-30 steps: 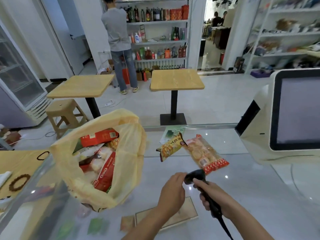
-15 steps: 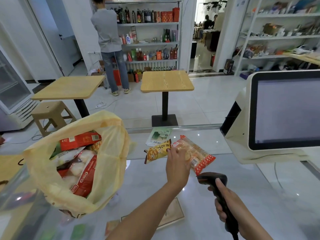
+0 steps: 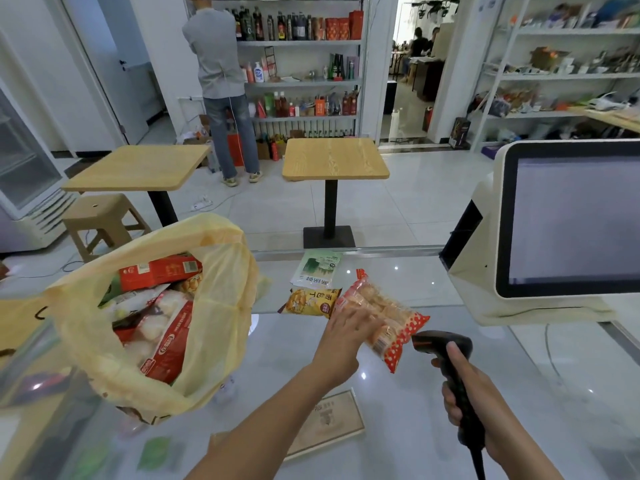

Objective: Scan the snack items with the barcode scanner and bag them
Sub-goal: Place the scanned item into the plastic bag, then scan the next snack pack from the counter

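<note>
Holding: the left hand (image 3: 349, 336) grips a clear cracker packet (image 3: 382, 320) with red dotted ends, fingers laid over its top, the packet lifted and tilted above the glass surface (image 3: 398, 403).
Right hand: the right hand (image 3: 460, 389) is clenched around the handle of a black barcode scanner (image 3: 446, 355), upright, its head pointing toward the left hand.
Scanner to packet: the scanner head sits just beside the packet's lower red end, at the barcode label; I cannot tell whether they touch.
Beyond the left hand: a yellow snack packet (image 3: 311, 302) lies flat on the surface, and a green and white packet (image 3: 317, 269) lies just past it.
Left of the left hand: an open yellow plastic bag (image 3: 214, 306) stands on the surface, holding red boxes and pale wrapped snacks.
Beyond the right hand: a white checkout screen (image 3: 568, 220) stands on the surface.
Under the left forearm: a wooden-framed card (image 3: 329, 424) shows under the glass.
</note>
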